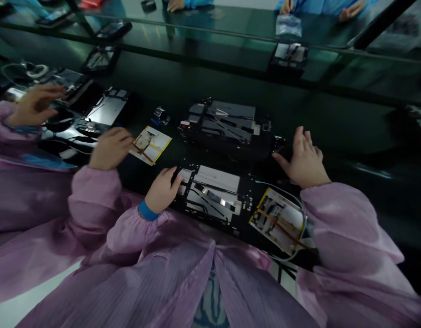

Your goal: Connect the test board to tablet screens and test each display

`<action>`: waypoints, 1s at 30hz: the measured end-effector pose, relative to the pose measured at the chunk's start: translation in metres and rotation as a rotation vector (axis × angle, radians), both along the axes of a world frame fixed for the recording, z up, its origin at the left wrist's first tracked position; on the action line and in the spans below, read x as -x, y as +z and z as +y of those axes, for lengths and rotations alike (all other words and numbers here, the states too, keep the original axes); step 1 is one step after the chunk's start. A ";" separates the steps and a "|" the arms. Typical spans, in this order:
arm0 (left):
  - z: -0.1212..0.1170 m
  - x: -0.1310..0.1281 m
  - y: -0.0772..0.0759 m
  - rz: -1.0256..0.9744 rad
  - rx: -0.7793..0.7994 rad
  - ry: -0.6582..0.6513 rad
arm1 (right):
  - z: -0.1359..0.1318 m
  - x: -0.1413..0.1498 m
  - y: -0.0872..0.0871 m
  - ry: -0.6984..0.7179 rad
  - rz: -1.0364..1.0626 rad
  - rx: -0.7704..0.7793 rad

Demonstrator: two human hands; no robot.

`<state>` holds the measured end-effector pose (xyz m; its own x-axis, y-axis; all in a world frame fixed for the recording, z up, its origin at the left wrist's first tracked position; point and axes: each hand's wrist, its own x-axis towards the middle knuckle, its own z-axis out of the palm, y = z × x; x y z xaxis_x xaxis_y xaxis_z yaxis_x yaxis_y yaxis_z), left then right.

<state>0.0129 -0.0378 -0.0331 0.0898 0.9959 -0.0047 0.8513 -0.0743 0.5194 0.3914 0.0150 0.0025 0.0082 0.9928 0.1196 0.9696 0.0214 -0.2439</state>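
Observation:
An opened tablet (215,191) with its battery cells and cables showing lies right in front of me. My left hand (162,189), with a blue wristband, grips its left edge between thumb and fingers. To the right, my right hand (304,159) is raised with fingers stretched out and thumb apart, holding nothing. Its thumb is nearest a small shiny metal piece (279,143) beside a stack of opened tablets (231,120). Below that hand, a white flat panel with yellow edges (279,221) carries a small circuit board and an orange ribbon; a pale cable runs around it.
At my left, a co-worker's hands (111,148) are near another yellow-edged panel (151,145) and opened tablets (106,109). A small metal roll (161,115) stands on the dark table. Behind a low ledge, more tablets (289,57) and people in blue sleeves (320,5) are visible.

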 end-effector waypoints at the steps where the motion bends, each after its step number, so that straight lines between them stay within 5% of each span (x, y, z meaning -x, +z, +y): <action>1: 0.001 0.000 0.003 0.035 0.022 -0.003 | -0.012 0.004 0.002 -0.021 0.006 -0.051; 5: 0.004 0.000 0.014 0.135 0.156 -0.019 | -0.088 0.045 -0.002 0.017 -0.012 -0.069; 8: 0.009 0.000 0.020 0.079 0.244 0.013 | -0.140 0.086 -0.016 0.117 0.004 -0.022; 10: 0.011 -0.001 0.020 -0.007 0.291 0.036 | -0.159 0.104 -0.026 0.064 0.056 -0.032; 17: 0.001 -0.003 0.009 -0.361 0.233 0.122 | -0.166 0.107 -0.041 -0.038 0.331 -0.156; 23: -0.011 -0.002 0.008 -0.790 0.112 0.280 | -0.167 0.100 -0.022 -0.112 0.779 -0.305; 27: -0.009 -0.014 0.019 -0.973 0.123 0.332 | -0.162 0.086 -0.001 -0.283 0.975 -0.137; 30: -0.002 -0.028 0.027 -1.021 0.170 0.239 | -0.157 0.070 0.008 -0.373 0.979 0.012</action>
<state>0.0409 -0.0399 -0.0060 -0.0679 0.9817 -0.1780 -0.0109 0.1777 0.9840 0.3213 -0.1418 0.0104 0.4022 0.9084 -0.1142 0.2928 -0.2458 -0.9241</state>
